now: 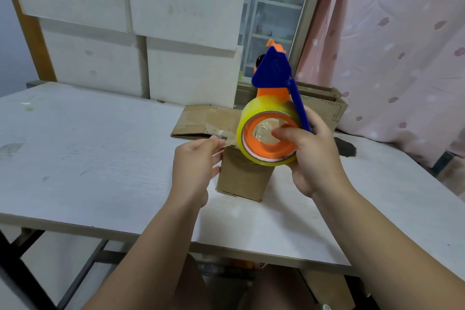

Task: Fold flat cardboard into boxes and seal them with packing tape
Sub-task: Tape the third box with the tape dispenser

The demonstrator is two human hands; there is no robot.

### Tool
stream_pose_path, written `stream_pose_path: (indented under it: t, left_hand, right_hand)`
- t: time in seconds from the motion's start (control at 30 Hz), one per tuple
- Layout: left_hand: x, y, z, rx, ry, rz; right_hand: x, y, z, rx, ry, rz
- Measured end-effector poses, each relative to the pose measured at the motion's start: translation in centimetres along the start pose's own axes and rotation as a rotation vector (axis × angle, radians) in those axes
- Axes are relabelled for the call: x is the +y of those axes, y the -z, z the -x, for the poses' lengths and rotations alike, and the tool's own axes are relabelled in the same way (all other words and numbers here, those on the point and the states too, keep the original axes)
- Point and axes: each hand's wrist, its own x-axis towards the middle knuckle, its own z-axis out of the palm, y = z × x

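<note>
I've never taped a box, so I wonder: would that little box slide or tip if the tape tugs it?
Probably slides easily: the box is small, plain cardboard on a smooth table. It might tip too, since the tape pulls at its top edge. The left hand, pinching the tape at that edge, likely steadies it.

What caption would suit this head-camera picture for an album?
Right hand holds a tape dispenser over a small cardboard box while the left hand pinches the tape end.
</note>
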Motion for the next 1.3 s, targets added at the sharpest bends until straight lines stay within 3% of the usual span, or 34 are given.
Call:
stream_pose_path:
  t: [0.37, 0.53, 0.8, 1.2, 1.3]
  left_hand:
    - [0.4, 0.3, -0.2, 0.016, 0.023, -0.016]
    - [0.4, 0.2, -0.4, 0.032, 0.024, -0.05]
    - [-0.2, 0.5, -0.9, 0.066, -0.047, -0.235]
    - [-0.7, 0.7, -2.3, 0.012, -0.012, -0.327]
    - [-1.0, 0.8, -2.4, -0.034, 0.065, -0.328]
  right_hand:
    - [-0.2, 0.1, 0.5, -0.092, 0.104, 0.316]
    - [-0.3, 0.4, -0.2, -0.103, 0.027, 0.338]
    - [-0.3, 0.1, -0.2, -0.106, 0.057, 0.443]
    - [-0.1, 0.0, 0.0, -0.107, 0.097, 0.518]
    - [-0.1, 0.0, 0.2, -0.096, 0.111, 0.536]
